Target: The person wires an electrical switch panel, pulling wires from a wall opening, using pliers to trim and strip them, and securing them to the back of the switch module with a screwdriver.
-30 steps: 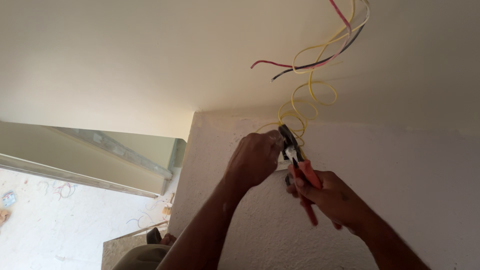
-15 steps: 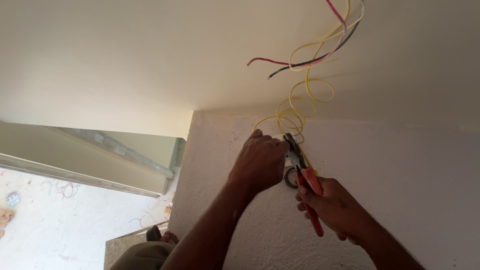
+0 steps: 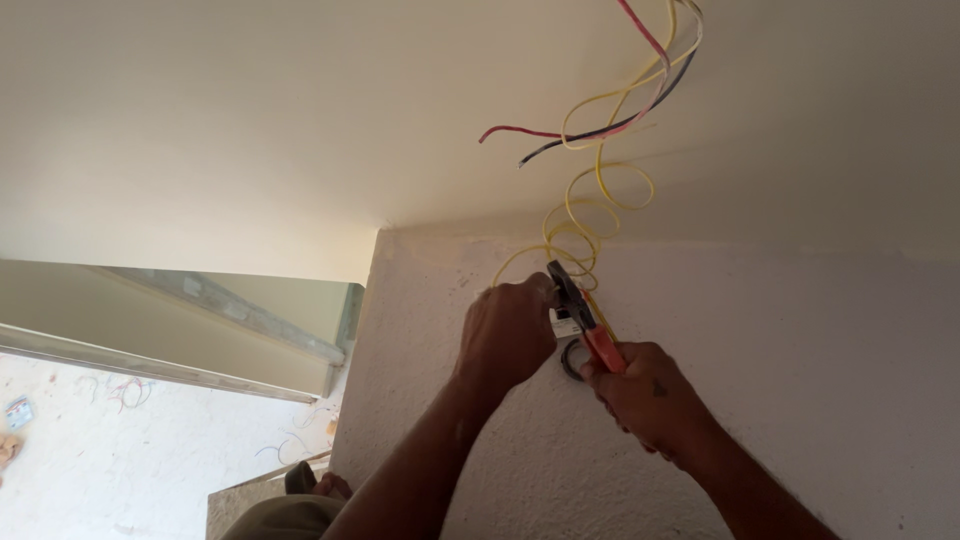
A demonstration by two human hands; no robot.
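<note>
Pale ceiling [image 3: 250, 110] fills the upper part, smooth, evenly lit. Below it, rough-textured white wall [image 3: 820, 400] w/ a sharp vertical corner edge at centre-left. Left of that corner: a slanted beam or ledge [image 3: 230, 310], greyish-green, running diag. down toward the corner. Far below, bright floor [image 3: 110, 460] w/ scattered wire scraps [image 3: 125, 390], red and yellow bits, plus a small flat packet [image 3: 18, 410] near the left edge. Bottom centre: top of a grey slab [image 3: 245, 500], partly hidden.
</note>
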